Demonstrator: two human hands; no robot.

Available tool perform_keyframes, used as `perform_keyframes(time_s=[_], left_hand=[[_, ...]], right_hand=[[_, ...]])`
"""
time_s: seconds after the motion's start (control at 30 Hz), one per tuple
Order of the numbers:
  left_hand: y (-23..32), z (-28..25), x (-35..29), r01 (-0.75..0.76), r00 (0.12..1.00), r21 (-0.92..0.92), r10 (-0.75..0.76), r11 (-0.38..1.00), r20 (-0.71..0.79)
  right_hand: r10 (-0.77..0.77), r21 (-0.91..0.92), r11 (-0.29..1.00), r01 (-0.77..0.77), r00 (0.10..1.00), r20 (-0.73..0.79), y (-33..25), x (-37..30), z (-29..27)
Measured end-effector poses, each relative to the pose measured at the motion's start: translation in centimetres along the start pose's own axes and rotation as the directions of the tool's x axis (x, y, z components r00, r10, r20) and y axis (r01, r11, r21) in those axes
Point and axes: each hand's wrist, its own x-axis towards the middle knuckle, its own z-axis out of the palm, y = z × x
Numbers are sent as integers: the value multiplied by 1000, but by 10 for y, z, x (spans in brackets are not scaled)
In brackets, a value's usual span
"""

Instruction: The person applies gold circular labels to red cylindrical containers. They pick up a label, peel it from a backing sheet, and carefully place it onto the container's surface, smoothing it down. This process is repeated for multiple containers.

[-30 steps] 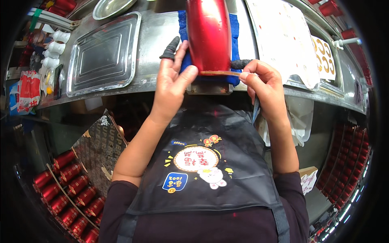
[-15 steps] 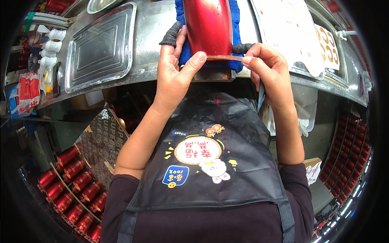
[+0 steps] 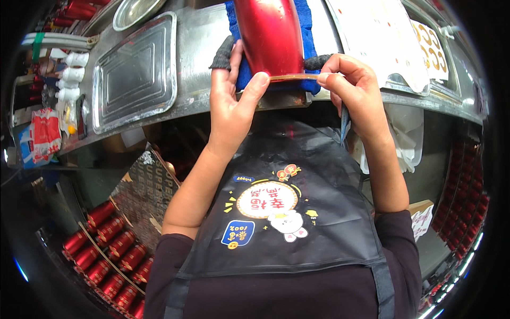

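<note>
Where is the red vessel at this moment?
In the head view, the red vessel is at top centre, blue cloth showing on both sides, its near end between the left hand and right hand.

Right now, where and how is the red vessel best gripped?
I'd likely grip the red vessel by its rounded sides, left hand from the left, right hand from the right: it seems to lie lengthwise on the blue cloth, with a strip across its near end and its far end out of view.
</note>
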Motion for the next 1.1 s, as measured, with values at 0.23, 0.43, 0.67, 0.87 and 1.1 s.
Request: perform_keyframes(time_s=[0.23,0.43,0.67,0.87,1.1], left_hand=[[10,-15,-21,-455,883,720,367,524,292],[3,-23,-22,-470,868,762,389,446,308],[8,-22,-22,-501,855,746,382,439,349],[21,-19,-10,-581,800,753,386,310,459],[34,-3,5,-640,724,752,448,155,524]], right_hand=[[12,47,999,-11,1000,-23,2,-1,2],[6,51,999,-5,1000,-30,4,-1,3],[6,26,1000,-5,999,-33,8,2,1],[5,53,999,-4,1000,-24,13,3,1],[5,73,997,-4,1000,-14,14,3,0]])
